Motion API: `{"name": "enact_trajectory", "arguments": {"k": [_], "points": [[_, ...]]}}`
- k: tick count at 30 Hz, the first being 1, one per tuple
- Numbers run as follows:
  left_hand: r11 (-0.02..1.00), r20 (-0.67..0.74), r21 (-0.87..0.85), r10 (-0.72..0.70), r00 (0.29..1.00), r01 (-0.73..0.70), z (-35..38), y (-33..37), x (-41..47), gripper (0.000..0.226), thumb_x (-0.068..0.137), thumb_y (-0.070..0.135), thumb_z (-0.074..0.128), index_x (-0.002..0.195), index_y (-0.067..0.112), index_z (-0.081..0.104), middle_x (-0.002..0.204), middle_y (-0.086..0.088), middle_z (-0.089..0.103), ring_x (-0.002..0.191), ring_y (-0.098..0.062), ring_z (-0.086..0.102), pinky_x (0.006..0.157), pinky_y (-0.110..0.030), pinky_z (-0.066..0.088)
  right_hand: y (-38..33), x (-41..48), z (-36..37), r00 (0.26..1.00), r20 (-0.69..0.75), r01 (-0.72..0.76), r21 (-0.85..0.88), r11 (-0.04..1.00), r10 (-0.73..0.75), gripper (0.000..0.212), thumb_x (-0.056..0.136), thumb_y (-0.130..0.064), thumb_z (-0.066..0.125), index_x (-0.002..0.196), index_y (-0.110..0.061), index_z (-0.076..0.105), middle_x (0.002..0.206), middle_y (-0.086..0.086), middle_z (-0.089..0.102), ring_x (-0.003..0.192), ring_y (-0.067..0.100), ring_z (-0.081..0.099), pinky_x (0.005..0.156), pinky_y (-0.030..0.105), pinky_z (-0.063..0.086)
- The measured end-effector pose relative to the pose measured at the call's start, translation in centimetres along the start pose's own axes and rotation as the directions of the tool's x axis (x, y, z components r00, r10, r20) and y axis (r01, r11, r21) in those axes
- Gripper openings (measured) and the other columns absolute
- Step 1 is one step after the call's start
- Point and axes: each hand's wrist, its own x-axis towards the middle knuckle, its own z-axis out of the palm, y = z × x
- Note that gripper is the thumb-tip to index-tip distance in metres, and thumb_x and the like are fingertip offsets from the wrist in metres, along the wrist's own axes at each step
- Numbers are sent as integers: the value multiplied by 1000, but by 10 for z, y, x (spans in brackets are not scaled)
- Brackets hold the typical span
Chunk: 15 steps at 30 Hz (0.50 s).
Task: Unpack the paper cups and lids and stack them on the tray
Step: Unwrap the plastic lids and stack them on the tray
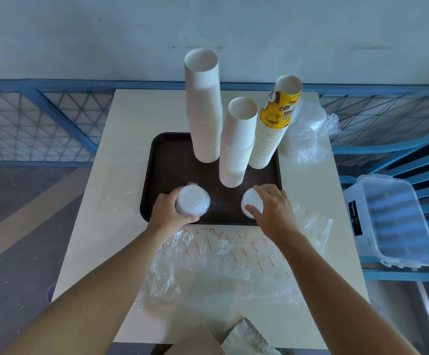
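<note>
Progress looks well past the halfway mark: three stacks of cups stand on the tray point(162, 155), a tall white stack point(203, 111), a shorter white stack point(237, 149) and a yellow-printed stack point(272, 134) that leans to the right at the back. Both hands are busy at the tray's near edge. The left hand point(168, 210) has its fingers curled round the left lid stack point(194, 201), and the right hand point(275, 208) grips the right lid stack point(250, 201) between thumb and fingers; both stacks appear to sit on the tray, well apart. Whether film clings to the left one I cannot tell. Empty wrappers point(221, 257) lie on the desk point(131, 111) in front. Left to do, I judge: the bagged lids point(308, 134) at the desk's far right corner, off the tray and seemingly unopened
</note>
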Motion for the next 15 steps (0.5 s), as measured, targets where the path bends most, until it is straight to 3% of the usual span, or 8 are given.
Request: {"name": "enact_trajectory", "arguments": {"k": [6, 9, 12, 15], "points": [[1000, 17, -21, 4, 1000, -3, 0, 0, 1, 101, 68, 38, 99, 153, 32, 44, 125, 5, 41, 120, -16, 47, 107, -38, 48, -1, -4, 6, 999, -39, 8, 6, 1000, -7, 63, 91, -36, 78, 145, -13, 56, 147, 10, 55, 128, 34, 53, 98, 52, 56], [999, 24, -36, 10, 1000, -10, -1, 0, 1, 101, 67, 38, 99, 152, 33, 44, 126, 6, 41, 120, -14, 46, 106, -36, 48, -6, -7, 8, 971, -230, 68, 0, 998, -66, 54, 89, -35, 78, 136, -11, 64, 143, 13, 59, 125, 35, 54, 92, 51, 56], [999, 20, -38, 12, 1000, -11, -1, -2, 1, 97, 68, 36, 99, 150, 30, 47, 126, 6, 41, 119, -15, 47, 105, -37, 48, -25, -11, 9, 897, -412, 197, 56, 979, -157, 38, 91, -27, 72, 122, -7, 70, 129, 12, 64, 114, 32, 57, 90, 45, 55], [998, 19, -63, 18, 1000, -17, 0, -5, 2, 97, 66, 37, 100, 148, 31, 49, 126, 5, 44, 118, -15, 51, 106, -38, 51, -58, -14, 16, 903, -345, 331, 183, 926, -254, 33, 92, -15, 69, 123, -4, 69, 122, 11, 66, 107, 29, 60, 91, 44, 55]]}}
